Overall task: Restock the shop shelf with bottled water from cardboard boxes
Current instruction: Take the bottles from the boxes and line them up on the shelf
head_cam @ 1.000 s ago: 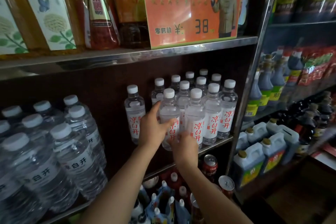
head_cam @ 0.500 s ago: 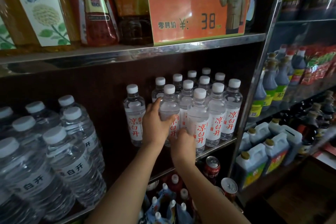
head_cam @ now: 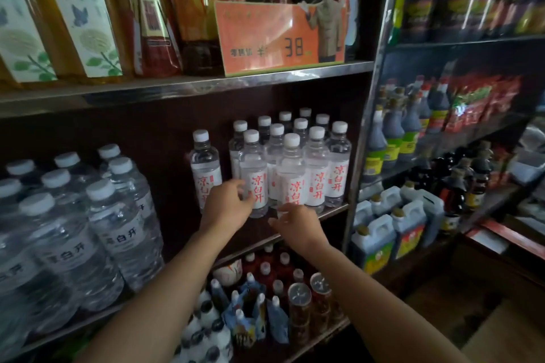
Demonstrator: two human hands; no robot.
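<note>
Several small water bottles with white caps and red-lettered labels stand in rows on the middle shelf [head_cam: 333, 211]. At the front left of the group is one bottle [head_cam: 254, 168], with another [head_cam: 292, 174] beside it. A lone bottle [head_cam: 205, 168] stands apart to their left. My left hand [head_cam: 227, 205] is at the lower left side of the front-left bottle, its loosely curved fingertips just touching it. My right hand [head_cam: 298, 221] hovers at the shelf edge below the second bottle, fingers relaxed and holding nothing.
Large water bottles [head_cam: 97, 230] fill the shelf's left part. An orange price card [head_cam: 274, 38] stands on the upper shelf among tall drinks. Cans and small bottles [head_cam: 298, 300] crowd the shelf below. Oil jugs [head_cam: 407, 233] and sauce bottles are on the right; a cardboard box [head_cam: 507, 333] is at the bottom right.
My left hand has let go of the front-left bottle and slid down and back. My right hand has drawn away from the bottles to the shelf edge. The camera has tilted down.
</note>
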